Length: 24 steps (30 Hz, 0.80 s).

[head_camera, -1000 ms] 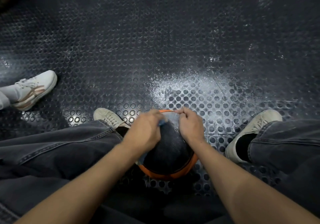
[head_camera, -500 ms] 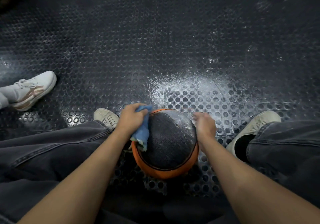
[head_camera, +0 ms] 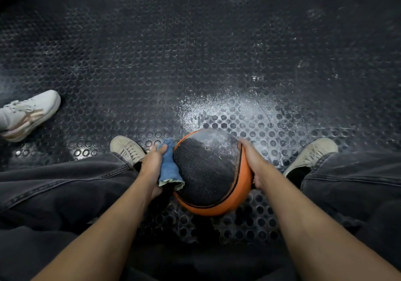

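Observation:
An orange and black basketball [head_camera: 208, 172] sits between my knees, low in the middle of the head view, with a whitish wet film on its far top. My left hand [head_camera: 153, 165] holds a blue cloth [head_camera: 169, 167] pressed against the ball's left side. My right hand [head_camera: 252, 163] lies along the ball's right side with its fingers stretched over the curve, steadying it. The ball's underside is hidden.
The floor is black studded rubber [head_camera: 152, 74], with a white wet patch [head_camera: 227, 109] just beyond the ball. My own beige shoes [head_camera: 128, 150] [head_camera: 312, 154] flank the ball. Another person's white sneaker [head_camera: 28, 115] rests at the far left.
My left hand slid the cloth from the ball's top down its left side. My right hand moved from the top to the right side. The ball has shifted and turned a little.

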Tool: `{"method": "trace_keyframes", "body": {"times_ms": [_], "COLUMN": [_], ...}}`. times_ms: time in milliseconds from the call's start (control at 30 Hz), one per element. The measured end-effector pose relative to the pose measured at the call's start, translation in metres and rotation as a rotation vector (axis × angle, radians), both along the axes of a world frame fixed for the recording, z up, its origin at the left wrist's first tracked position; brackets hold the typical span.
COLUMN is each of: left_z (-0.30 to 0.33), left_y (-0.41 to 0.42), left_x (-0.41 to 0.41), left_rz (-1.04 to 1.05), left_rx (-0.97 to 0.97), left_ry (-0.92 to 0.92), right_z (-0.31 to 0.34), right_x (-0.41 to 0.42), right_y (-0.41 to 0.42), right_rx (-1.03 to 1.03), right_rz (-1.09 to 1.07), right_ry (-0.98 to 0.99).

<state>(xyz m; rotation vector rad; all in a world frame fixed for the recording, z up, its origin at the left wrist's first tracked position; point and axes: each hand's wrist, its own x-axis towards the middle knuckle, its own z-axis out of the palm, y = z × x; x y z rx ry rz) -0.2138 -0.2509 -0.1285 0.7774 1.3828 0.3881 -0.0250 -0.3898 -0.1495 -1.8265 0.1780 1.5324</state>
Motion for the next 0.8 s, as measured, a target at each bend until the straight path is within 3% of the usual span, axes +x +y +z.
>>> {"method": "trace_keyframes", "body": {"times_ms": [100,167,233,300,367,433,567,667,800], "left_z": [-0.003,-0.007,-0.008,-0.006,-0.009,-0.013,-0.006,0.009,0.012], "left_y": [-0.022,-0.032,-0.035,-0.035,-0.034,-0.034,-0.067,-0.115,-0.138], "left_x": [0.01,0.017,0.029,0.04,0.038,0.031,0.035,0.055,0.066], "left_rz": [0.077,-0.024,-0.182,-0.332,-0.43,-0.389,-0.204,-0.157,-0.313], "left_rx": [-0.2,-0.217,-0.101,0.106,0.288,0.363,0.35,0.519,0.778], "left_ry": [-0.046,-0.031,0.028,0.214,0.432,0.537,0.455,0.441,0.446], "right_z": [0.024,0.029,0.029,0.027,0.027,0.031,0.03,0.034,0.037], "right_x": [0.029,0.041,0.039,0.025,0.006,-0.006,-0.002,-0.002,0.001], "right_y": [0.0,-0.001,-0.003,-0.001,-0.001,0.002,0.017,0.026,0.025], "right_rx": [-0.057,-0.137,-0.209,-0.23,-0.164,-0.109,-0.22,-0.237,-0.191], "right_rz": [0.127,0.248,0.341,0.334,0.23,0.11,0.051,0.079,0.159], "right_ry": [-0.129,-0.288,-0.38,-0.479,-0.701,-0.872,-0.807,-0.815,-0.831]}}
